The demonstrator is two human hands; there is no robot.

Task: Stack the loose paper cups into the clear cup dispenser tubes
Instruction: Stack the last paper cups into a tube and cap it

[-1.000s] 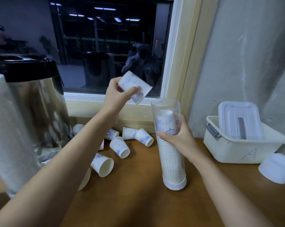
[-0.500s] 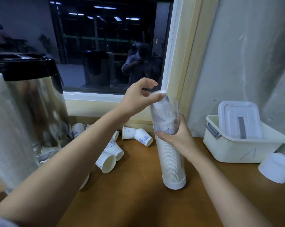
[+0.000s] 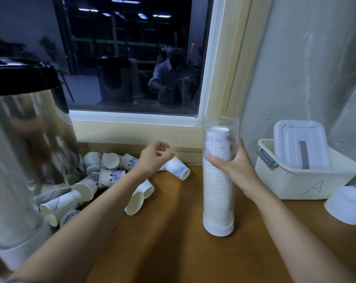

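Paper cups, white with blue print (image 3: 109,176), lie loose on their sides in a heap at the left rear of the brown wooden counter (image 3: 173,248). Several are partly hidden by the left forearm (image 3: 103,201) and by the polished steel urn with black lid (image 3: 30,129), so their number cannot be told. A second clear tube of stacked cups (image 3: 7,190) at the left edge is blurred and cut off by the frame. The clear plastic dispenser tube (image 3: 219,186) stands upright on its white base at mid-counter, filled nearly to its rim with a nested stack of cups, the topmost base up. The right hand (image 3: 236,166) grasps this tube at its upper part, fingers wrapped round the wall. The left hand (image 3: 152,160) hangs over the heap, fingers loosely curled and holding nothing, just beside one tipped cup (image 3: 179,170). To the right, a white plastic tub marked "A" (image 3: 295,186) holds a white rectangular lid (image 3: 299,144) leaning inside. A white round cap (image 3: 348,205) near the tub is cut off at the edge.
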